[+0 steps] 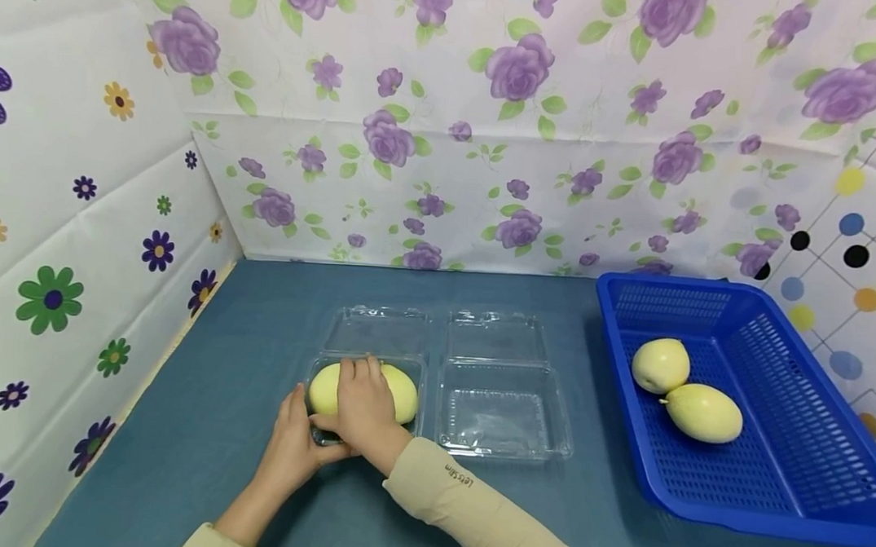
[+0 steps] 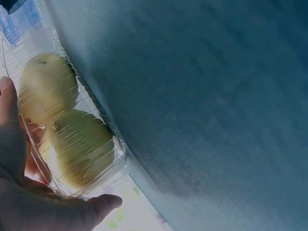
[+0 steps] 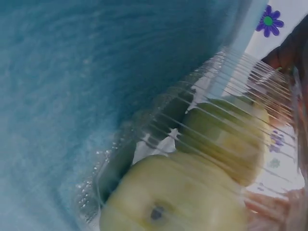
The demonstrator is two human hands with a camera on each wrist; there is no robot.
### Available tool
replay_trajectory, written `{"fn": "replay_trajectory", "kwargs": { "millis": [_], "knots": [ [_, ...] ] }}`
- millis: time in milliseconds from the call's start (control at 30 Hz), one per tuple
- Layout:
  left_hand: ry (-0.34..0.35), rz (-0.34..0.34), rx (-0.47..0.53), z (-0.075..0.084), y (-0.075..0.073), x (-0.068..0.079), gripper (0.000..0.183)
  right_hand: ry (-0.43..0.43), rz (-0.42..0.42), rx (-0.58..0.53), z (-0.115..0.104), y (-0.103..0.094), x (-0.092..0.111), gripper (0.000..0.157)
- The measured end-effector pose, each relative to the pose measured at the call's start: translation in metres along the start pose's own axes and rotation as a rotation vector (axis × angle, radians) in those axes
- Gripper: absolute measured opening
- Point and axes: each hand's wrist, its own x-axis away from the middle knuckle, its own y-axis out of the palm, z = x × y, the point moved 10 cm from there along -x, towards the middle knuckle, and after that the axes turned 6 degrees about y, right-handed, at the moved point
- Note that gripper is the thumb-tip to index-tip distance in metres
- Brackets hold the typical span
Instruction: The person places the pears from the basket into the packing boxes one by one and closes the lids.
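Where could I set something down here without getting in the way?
A wide bare patch of table lies between the flowered left wall and the left container. A narrower strip runs between the empty right container and the blue basket. It's crowded at the left container, where two yellow fruits sit under the right fingers, with the left fingers alongside.

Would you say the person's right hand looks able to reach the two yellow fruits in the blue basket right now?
Probably yes: nothing covers the two yellow fruits or the open-topped blue basket, though the right hand is at the filled container and must move rightward first.
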Motion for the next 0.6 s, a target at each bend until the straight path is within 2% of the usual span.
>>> {"fn": "replay_trajectory", "kwargs": {
  "millis": [167, 433, 533, 600],
  "knots": [
    [-0.002, -0.023, 0.029, 0.001, 0.000, 0.001, 0.126, 0.006, -0.008, -0.136, 0.007, -0.007, 0.001, 0.082],
    [-0.103, -0.167, 0.115, 0.000, -0.001, -0.002, 0.107, 0.066, -0.060, -0.476, 0.022, -0.017, -0.001, 0.066],
    [-0.120, -0.167, 0.112, 0.001, -0.006, -0.004, 0.098, 0.105, -0.090, -0.598, 0.029, -0.020, -0.002, 0.060],
    [-0.112, -0.131, 0.117, 0.003, -0.013, -0.008, 0.090, 0.134, -0.110, -0.673, 0.034, -0.022, -0.004, 0.057]
  ]
}}
